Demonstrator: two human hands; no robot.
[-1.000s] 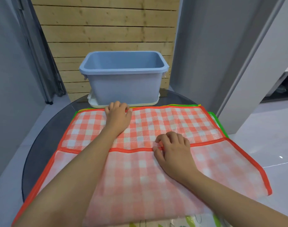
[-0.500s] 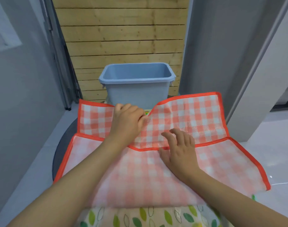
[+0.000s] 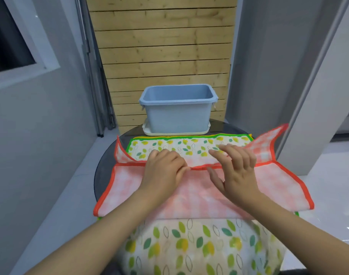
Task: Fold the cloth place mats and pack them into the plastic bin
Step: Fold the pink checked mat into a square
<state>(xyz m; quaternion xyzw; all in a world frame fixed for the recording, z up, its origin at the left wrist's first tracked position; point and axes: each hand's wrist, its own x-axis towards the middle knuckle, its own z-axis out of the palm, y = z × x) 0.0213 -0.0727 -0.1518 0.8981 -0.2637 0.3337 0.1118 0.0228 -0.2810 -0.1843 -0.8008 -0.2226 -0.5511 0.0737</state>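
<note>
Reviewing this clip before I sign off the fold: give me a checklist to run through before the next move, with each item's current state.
1. Left hand grips the orange checked place mat at its far edge: ok.
2. Right hand has hold of the mat: not ok, fingers spread above it.
3. Far edge lies even on the near half: not ok, both far corners stand up.
4. Blue plastic bin upright and open: ok.
5. Bin holds nothing: cannot tell, floor hidden.
6. Leaf-print place mat underneath lies flat: ok where visible.
</note>
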